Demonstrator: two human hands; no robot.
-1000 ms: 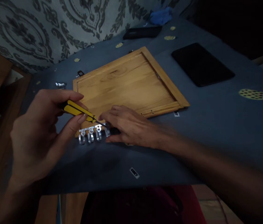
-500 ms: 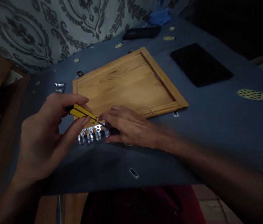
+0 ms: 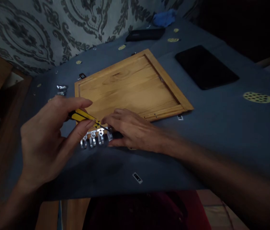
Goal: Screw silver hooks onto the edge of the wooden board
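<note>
My left hand is closed round a yellow-and-black screwdriver, whose tip points at a shiny metal hook rail lying at the near corner of a wooden tray. My right hand lies with its fingers pressed on the right end of the hook rail, holding it against the tray's edge. The rail's right end is hidden under those fingers. Everything rests on a blue cloth-covered table.
A black tablet lies at the right, a dark phone-like object and a blue cloth at the back. Small metal pieces lie left of the tray. A patterned wall stands behind; the table's near edge runs below my hands.
My left hand with the screwdriver has shifted a little to the right, closer to the hook rail. My right hand has stayed in place.
</note>
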